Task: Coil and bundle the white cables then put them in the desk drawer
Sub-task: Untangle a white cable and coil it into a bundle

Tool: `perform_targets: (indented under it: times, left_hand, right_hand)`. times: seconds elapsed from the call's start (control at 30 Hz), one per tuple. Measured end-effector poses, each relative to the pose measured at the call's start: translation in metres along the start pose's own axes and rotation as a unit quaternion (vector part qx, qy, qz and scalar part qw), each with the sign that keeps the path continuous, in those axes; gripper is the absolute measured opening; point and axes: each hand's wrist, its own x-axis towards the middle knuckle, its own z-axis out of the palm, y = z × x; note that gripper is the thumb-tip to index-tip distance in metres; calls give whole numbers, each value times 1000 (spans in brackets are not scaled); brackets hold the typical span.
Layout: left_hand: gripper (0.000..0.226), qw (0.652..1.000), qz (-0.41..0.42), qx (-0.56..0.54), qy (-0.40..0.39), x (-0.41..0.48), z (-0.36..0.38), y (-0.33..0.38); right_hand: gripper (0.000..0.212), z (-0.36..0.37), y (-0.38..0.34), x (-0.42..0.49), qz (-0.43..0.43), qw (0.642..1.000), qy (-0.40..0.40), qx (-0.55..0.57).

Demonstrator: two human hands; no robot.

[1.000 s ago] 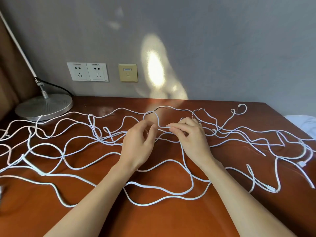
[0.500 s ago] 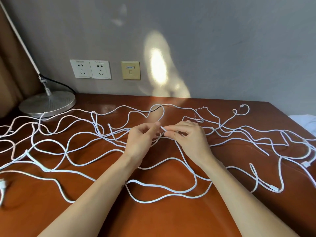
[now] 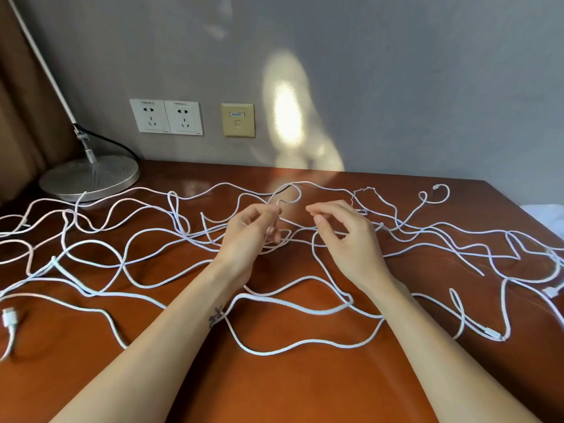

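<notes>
Figure: the white cables point(image 3: 305, 308) are lying uncoiled and crisscrossing over the desk point(image 3: 274, 386), so the left hand point(image 3: 251, 239) is apparently pinching one strand mid-tangle to single it out, while the right hand point(image 3: 348, 239) is hovering beside it, fingers loosely curled, its hold unclear.

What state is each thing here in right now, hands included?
cables: uncoiled, sprawled tangled across the desk
left hand: fingertips pinch a cable
right hand: fingers curled, grip unclear
sockets: nothing plugged in
lamp: standing, back left of desk
</notes>
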Motion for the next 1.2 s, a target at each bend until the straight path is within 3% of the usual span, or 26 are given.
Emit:
perform_targets:
  times: [0.17, 0.33, 0.47, 0.53, 0.63, 0.8, 0.9, 1.03, 1.2]
  left_hand:
    - [16, 999, 8, 35, -31, -2, 4, -3]
    - [24, 988, 55, 126, -71, 0, 2, -8]
    - [27, 984, 76, 146, -64, 1, 0, -11]
    - [26, 987, 78, 134, -42, 3, -2, -11]
    - [25, 983, 90, 162, -7, 5, -3, -12]
    - [28, 971, 126, 202, 32, 0, -1, -8]
    - [25, 979, 104, 172, 32, -2, 1, -3]
    - [32, 992, 50, 97, -55, -2, -7, 4]
    - [48, 986, 7, 93, -136, -4, -4, 3]
  right_hand:
    - [27, -2, 2, 1, -36, 998, 31, -29]
    - [38, 1, 16, 1, -62, 987, 10, -146]
    - [13, -4, 18, 2, -54, 976, 10, -209]
    - [23, -8, 21, 2, -31, 975, -29, -217]
    - [28, -11, 18, 2, -26, 984, -68, -163]
    - [22, -10, 7, 2, -61, 996, -61, 2]
    - [22, -10, -3, -1, -31, 998, -27, 49]
    - [16, -8, -2, -2, -13, 998, 33, 47]
    - [21, -6, 4, -1, 10, 999, 39, 37]
